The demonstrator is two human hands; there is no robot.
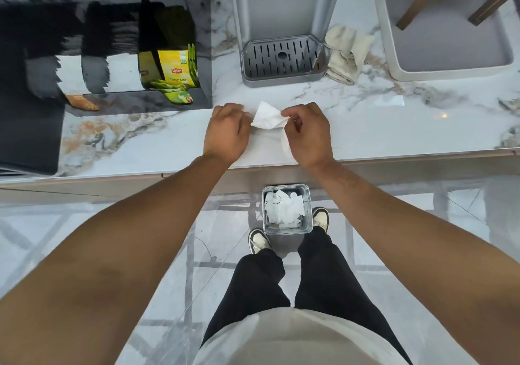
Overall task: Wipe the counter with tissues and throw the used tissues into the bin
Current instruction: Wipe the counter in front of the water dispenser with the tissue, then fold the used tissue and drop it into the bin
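Observation:
A white tissue (266, 117) is stretched between both hands just above the marble counter (394, 128). My left hand (226, 134) grips its left end with curled fingers. My right hand (308, 134) pinches its right end between thumb and fingers, and part of the tissue hangs down beside that palm. On the floor below the counter edge, between my feet, stands a small square metal bin (306, 196) holding several crumpled white tissues.
A grey water dispenser with a slotted drip tray (282, 58) stands behind my hands. A folded beige cloth (347, 53) lies to its right, beside a grey basin (394, 41). A dark organiser with yellow tea bags (176, 69) stands at the left.

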